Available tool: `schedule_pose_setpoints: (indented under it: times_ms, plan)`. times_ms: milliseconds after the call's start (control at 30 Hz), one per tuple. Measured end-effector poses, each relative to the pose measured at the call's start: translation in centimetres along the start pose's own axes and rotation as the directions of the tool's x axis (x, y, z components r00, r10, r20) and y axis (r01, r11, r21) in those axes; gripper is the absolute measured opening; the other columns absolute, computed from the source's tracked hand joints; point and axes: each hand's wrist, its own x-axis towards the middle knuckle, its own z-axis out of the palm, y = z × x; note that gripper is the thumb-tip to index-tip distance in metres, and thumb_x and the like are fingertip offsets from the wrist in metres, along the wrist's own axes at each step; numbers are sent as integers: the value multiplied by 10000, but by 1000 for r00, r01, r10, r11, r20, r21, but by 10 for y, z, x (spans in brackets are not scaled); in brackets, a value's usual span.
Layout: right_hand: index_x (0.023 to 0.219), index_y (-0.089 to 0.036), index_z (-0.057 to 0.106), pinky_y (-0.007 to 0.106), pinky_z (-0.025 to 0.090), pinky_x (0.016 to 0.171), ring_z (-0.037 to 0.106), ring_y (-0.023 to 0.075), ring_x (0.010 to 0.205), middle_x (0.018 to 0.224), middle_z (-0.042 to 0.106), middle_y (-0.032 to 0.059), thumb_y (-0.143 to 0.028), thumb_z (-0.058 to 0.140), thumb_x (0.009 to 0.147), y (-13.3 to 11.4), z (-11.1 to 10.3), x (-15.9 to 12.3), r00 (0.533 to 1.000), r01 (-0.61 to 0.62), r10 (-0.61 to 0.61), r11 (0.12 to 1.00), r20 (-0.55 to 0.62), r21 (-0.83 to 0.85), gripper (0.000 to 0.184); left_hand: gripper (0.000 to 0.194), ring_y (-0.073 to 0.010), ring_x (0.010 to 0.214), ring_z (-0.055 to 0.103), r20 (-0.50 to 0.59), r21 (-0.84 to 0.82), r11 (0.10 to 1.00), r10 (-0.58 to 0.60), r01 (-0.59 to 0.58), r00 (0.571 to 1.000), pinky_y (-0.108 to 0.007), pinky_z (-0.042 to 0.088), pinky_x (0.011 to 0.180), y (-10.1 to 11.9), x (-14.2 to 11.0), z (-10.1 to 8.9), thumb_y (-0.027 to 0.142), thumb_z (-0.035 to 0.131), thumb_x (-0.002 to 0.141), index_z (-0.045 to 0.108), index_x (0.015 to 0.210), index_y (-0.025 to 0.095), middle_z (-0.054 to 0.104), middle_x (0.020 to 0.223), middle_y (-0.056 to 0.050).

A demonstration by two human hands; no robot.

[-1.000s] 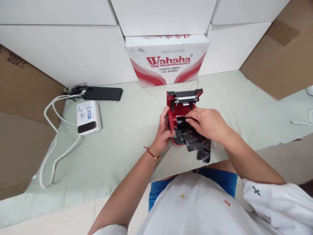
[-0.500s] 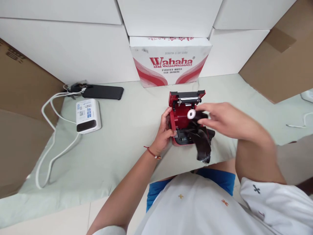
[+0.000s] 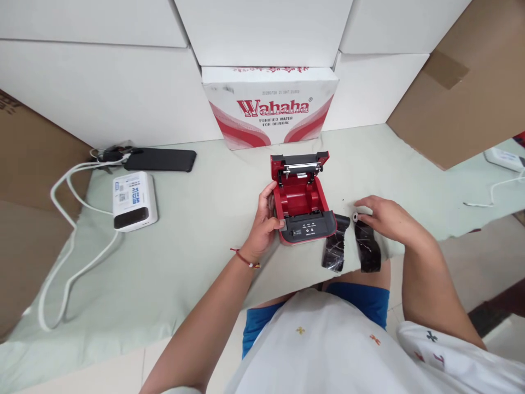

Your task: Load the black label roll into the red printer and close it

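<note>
A small red and black label printer stands on the cloth-covered table with its lid raised and its red inner bay bare. My left hand grips the printer's left side, thumb on the front corner. To the right of the printer, my right hand pinches a small roll of black ribbon by its pale core, low over the cloth. The ribbon's loose end hangs toward the table's front edge. Between that hand and the printer lies another black ribbon roll, partly unrolled.
Behind the printer stands a white and red water carton against white boxes. At left lie a white device, a black phone and a looped white cable. Brown cardboard walls the right side.
My right hand has carried the black ribbon roll out of the printer's bay, rightward and down to the cloth. My left hand keeps its hold on the printer. The view has shifted slightly.
</note>
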Motion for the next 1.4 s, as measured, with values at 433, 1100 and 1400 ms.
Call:
schedule_pose_setpoints:
  times_ms: [433,1100,1400]
  plan:
    - [1293,-285,810,304,640,830,811,206,962,1189,848,41,-334,629,1056,-18,-39,-26,894,375,-437,849,97,372,302,922,-341,1629,455,-1,69,997,16,-16,1000,-518,384,1361,0,-1,-2,425,890,761,501,1597,428,504,1729,-20]
    - [1263,-191,771,357,470,799,770,325,1100,1253,820,129,-173,601,1025,-162,-69,54,939,317,-282,932,195,-175,292,1172,-343,1792,125,-7,84,996,-14,14,1000,-540,183,1449,-5,-1,-3,278,803,732,252,1745,486,230,1888,25]
    - [1355,-209,768,330,531,929,772,235,1081,1325,825,71,-212,615,1050,-139,-60,53,950,288,-301,947,82,142,341,1095,-354,1759,197,16,71,997,4,-5,1000,-555,200,1433,-3,1,-1,271,782,730,322,1709,447,266,1870,1]
